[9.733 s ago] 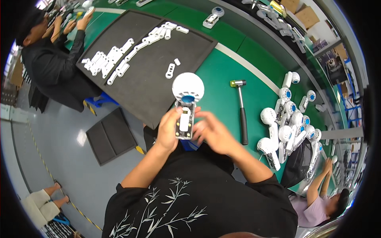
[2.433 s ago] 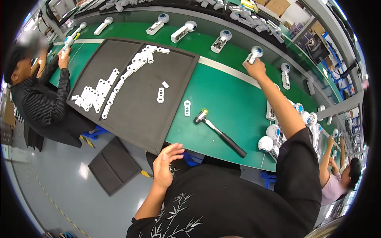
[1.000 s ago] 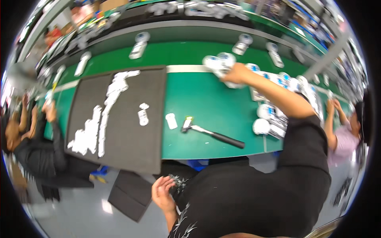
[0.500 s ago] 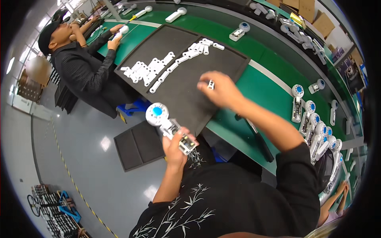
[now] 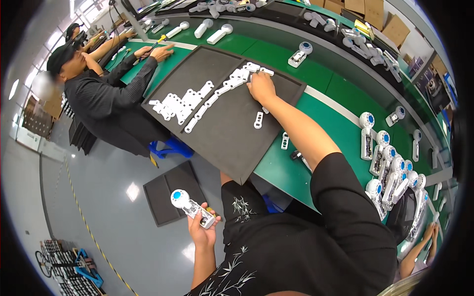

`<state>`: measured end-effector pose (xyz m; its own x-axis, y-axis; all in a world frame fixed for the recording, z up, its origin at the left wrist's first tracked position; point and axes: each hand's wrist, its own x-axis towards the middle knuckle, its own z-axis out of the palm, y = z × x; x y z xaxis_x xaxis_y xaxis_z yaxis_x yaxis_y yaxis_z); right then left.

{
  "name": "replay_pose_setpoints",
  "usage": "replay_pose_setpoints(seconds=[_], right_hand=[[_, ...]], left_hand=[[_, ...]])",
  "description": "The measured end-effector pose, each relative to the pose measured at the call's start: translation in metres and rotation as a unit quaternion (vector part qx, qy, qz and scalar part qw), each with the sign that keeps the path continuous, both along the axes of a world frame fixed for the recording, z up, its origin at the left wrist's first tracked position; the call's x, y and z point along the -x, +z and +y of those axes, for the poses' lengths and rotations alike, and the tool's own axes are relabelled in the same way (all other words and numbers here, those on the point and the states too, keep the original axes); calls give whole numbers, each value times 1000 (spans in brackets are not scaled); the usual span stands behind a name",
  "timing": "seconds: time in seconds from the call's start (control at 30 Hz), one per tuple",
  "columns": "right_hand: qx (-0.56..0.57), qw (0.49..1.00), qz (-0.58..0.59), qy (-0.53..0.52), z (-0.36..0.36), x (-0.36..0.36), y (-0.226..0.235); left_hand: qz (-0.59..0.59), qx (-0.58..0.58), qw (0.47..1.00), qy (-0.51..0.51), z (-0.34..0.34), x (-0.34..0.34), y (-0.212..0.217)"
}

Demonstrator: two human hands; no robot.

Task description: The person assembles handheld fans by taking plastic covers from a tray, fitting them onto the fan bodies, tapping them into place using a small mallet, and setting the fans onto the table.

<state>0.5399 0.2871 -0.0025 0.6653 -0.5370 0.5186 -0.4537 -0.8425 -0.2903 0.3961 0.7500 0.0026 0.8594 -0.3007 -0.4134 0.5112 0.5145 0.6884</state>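
My left hand [image 5: 203,228], low in the head view, is closed round a white handheld device [image 5: 180,199]. It has a round head with a blue centre, and the inside of its handle lies exposed. My right hand [image 5: 262,90] reaches across the black tray [image 5: 222,140], its bent fingers among small white plastic covers [image 5: 239,75] at the far side. What lies between the fingertips is hidden. Nearer me in the tray rests a white cover with dark holes [image 5: 258,120]; a second piece beside it is partly behind my forearm.
Another holed white piece [image 5: 285,140] and a dark tool [image 5: 297,156], half hidden by my arm, lie on the green bench [image 5: 276,165]. Several devices [image 5: 382,153] stand clustered at right. A co-worker [image 5: 106,89] works at left. A black tray [image 5: 168,197] lies lower, left of me.
My right hand has moved farther across the tray to the white covers. My left hand has lowered, and the device is farther down and left. The view has shifted a little.
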Motion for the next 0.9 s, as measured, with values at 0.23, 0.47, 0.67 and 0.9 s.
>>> replay_pose_setpoints(seconds=[0.23, 0.47, 0.67, 0.9], right_hand=[[-212, 974, -70, 33, 28, 66, 52], [-545, 791, -199, 193, 128, 174, 135], [-619, 677, -293, 269, 163, 222, 137], [-467, 811, -192, 295, 170, 240, 131]], left_hand=[[-126, 20, 988, -89, -23, -20, 28], [-175, 22, 975, -138, -75, -25, 55], [-210, 24, 941, -265, -126, -18, 80], [-312, 22, 896, -315, -152, 0, 84]])
